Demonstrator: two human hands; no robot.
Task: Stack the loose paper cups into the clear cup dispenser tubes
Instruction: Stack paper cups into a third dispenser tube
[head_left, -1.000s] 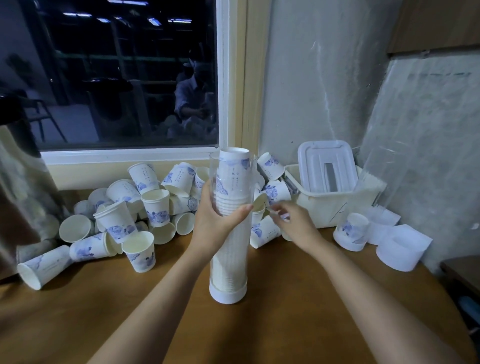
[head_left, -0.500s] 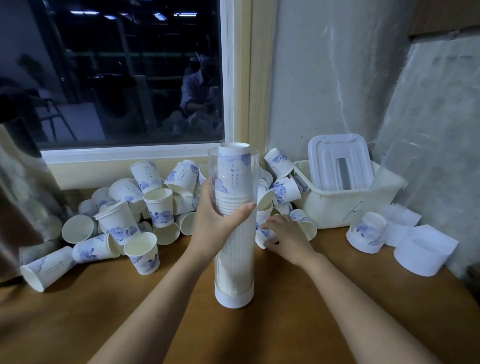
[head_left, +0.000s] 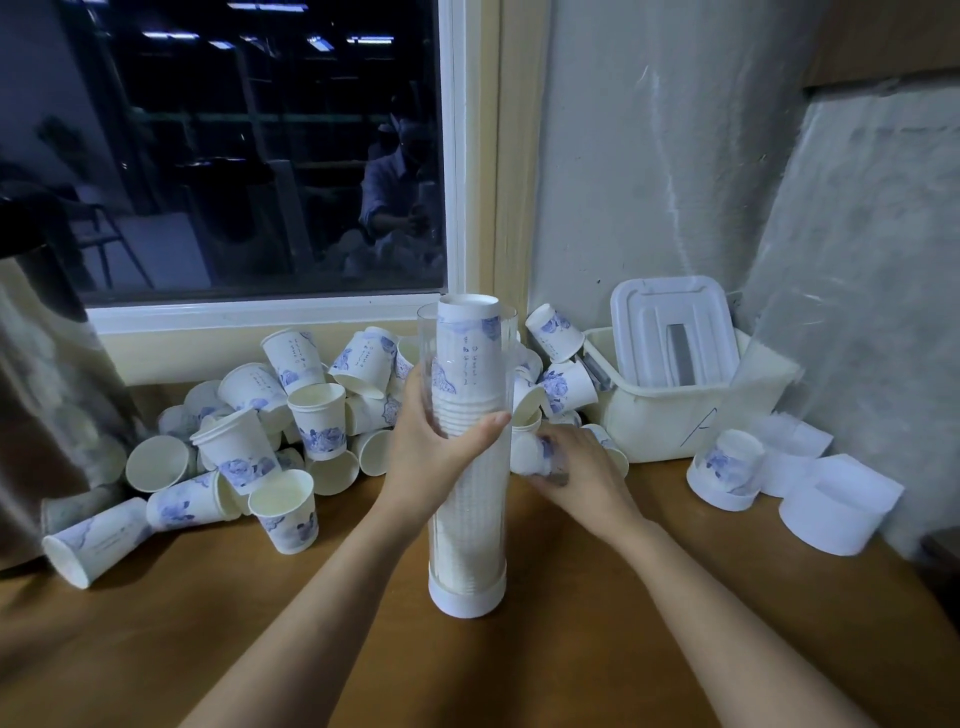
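A clear dispenser tube (head_left: 467, 525) stands upright on the wooden table on a white base cap, packed with stacked paper cups whose top cup pokes out above its rim. My left hand (head_left: 428, 452) grips the tube around its middle. Just right of the tube, my right hand (head_left: 576, 473) holds a loose white paper cup with a blue flower print (head_left: 530, 454), lying on its side low over the table. A heap of several loose cups (head_left: 249, 431) sprawls along the wall to the left and behind the tube.
A cream plastic bin (head_left: 670, 421) with a white lid leaning inside stands at the back right. Another clear tube (head_left: 769, 384) with a cup at its bottom leans by the wall, beside white end caps (head_left: 831, 504). A window lies behind, a curtain at left.
My right hand has closed around a loose cup beside the tube and lifted it slightly. The left hand keeps its hold on the tube.
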